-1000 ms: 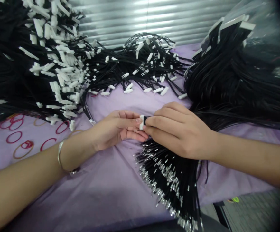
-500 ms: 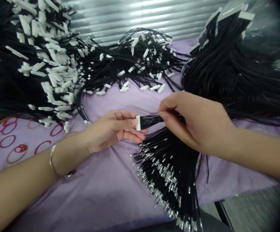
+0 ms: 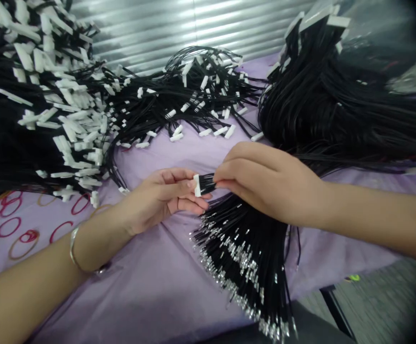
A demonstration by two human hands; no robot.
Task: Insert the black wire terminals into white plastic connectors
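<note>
Between thumb and fingers, my left hand (image 3: 165, 193) pinches a small white connector housing (image 3: 197, 185). Several thin black wires (image 3: 206, 181) run out of its right side. My right hand (image 3: 265, 179) is closed, its thumb and fingertips pinched together on the wires just right of the housing; whether it grips one wire or several is hidden. Below both hands a thick bundle of loose black wires (image 3: 261, 248) fans out over the table edge, with silvery crimped terminals (image 3: 242, 258) on the ends.
A large heap of white-ended cables (image 3: 68, 110) lies at left, a smaller pile (image 3: 201, 91) at the back. Bundled black cables (image 3: 322, 105) lie at right beside clear plastic (image 3: 376, 43). Rubber bands (image 3: 25, 239) are scattered on the purple cloth (image 3: 129, 282). Ridged metal (image 3: 201, 28) stands behind.
My right hand has moved left along the wires, closer to the connector housing. My left hand keeps its pinch on the housing. The whole view has shifted slightly.
</note>
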